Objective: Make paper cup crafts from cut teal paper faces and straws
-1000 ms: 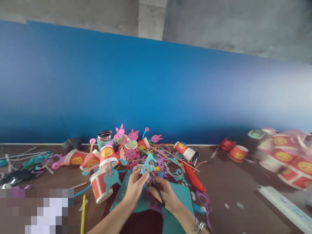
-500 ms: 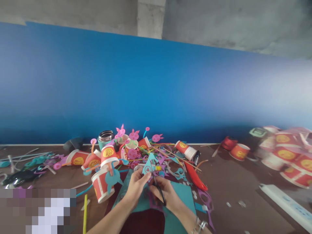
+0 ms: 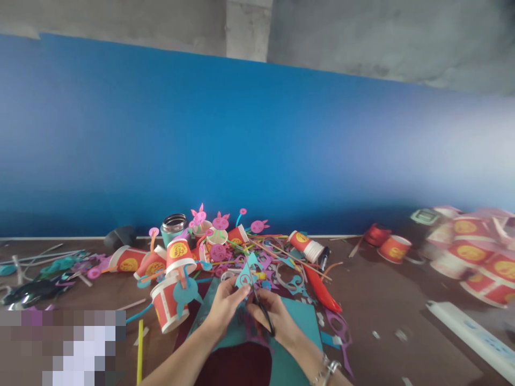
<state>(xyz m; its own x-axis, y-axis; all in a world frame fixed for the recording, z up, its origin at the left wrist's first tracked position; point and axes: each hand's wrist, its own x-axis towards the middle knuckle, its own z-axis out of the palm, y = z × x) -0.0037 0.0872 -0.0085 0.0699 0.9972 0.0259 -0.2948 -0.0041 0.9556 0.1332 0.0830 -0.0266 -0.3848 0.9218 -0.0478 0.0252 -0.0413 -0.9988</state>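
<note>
Hardly anything has moved since a second ago; both hands are working in the same spot over the table (image 3: 374,300). The left hand (image 3: 224,304) has its grip pinched on a light-blue paper piece (image 3: 244,279) marked with a heart, held up before the cluttered pile. The right hand's (image 3: 277,316) grip is closed around dark scissors (image 3: 264,311), angled against the paper, above a teal sheet (image 3: 301,317).

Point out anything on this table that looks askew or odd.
The stack of red paper cups beyond the right hand lies on its side, as if toppled; the teal flask by the blue partition stands without a lid.
</note>
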